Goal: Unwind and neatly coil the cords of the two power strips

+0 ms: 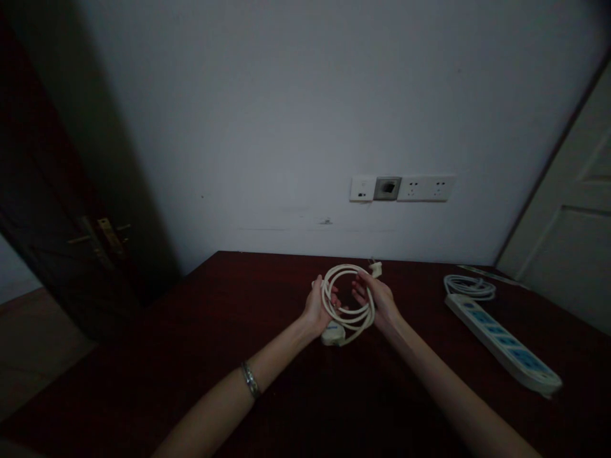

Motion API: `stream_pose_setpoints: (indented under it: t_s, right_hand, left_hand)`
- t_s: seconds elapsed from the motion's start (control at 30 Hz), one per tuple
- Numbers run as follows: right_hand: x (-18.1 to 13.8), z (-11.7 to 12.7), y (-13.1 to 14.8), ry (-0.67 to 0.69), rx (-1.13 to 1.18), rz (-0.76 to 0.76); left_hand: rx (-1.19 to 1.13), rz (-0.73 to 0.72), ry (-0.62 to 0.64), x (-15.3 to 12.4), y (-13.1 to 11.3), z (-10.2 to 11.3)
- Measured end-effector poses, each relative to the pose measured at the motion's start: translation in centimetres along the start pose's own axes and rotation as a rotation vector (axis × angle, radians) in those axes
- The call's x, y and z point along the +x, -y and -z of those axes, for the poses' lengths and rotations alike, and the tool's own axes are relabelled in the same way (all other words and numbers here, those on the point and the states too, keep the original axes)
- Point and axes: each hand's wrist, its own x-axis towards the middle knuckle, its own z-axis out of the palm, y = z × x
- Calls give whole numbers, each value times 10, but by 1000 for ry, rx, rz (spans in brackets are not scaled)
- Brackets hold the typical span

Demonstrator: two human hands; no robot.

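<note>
A white power cord [351, 312], wound into a loose coil of several loops, is held up between my two hands over the dark red table. My left hand [319, 308] grips the coil's left side, with its fingertips showing through the loops. Around the right side curl the fingers of my right hand [377, 298]. The cord's plug [376, 269] sticks out beyond the right hand, its prongs pointing away. Below the coil, close to my left wrist, is the white end of a power strip [333, 333]; the rest of it is hidden.
On the right of the table [248, 299] lies a second power strip [506, 343] with blue sockets, its grey cord [470, 287] coiled behind it. Wall sockets [424, 188] sit above the table's back edge. A dark door [48, 191] stands at the left.
</note>
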Motion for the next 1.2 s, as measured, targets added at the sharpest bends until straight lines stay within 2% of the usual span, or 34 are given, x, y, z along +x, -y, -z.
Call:
stream_pose_setpoints:
  t_s: [0.13,0.3,0.5,0.73,0.9,1.03,1.1,1.2]
  right_hand:
    - [-7,-7,0,68,-46,-80]
    - [-16,-15,6,134,-170,-95]
    - [-14,-15,10,186,-295,-52]
    - [-9,-7,13,287,-385,-12]
    - [-10,-8,16,281,-444,53]
    - [-10,-8,20,281,-500,40]
    - [-10,-8,22,302,-545,28]
    - [-12,-7,26,326,-636,46]
  left_hand:
    - [83,-49,10,-2,-2,-1]
    - [248,-68,-9,2,-6,5]
    - [471,-251,42,7,-5,14]
    - [665,-381,100,0,-1,12]
    - [961,-574,36,-4,0,13]
    - [1249,-729,14,-3,-4,20]
    - [1348,-757,23,-2,-7,22]
    - [1395,-716,35,-3,-14,22]
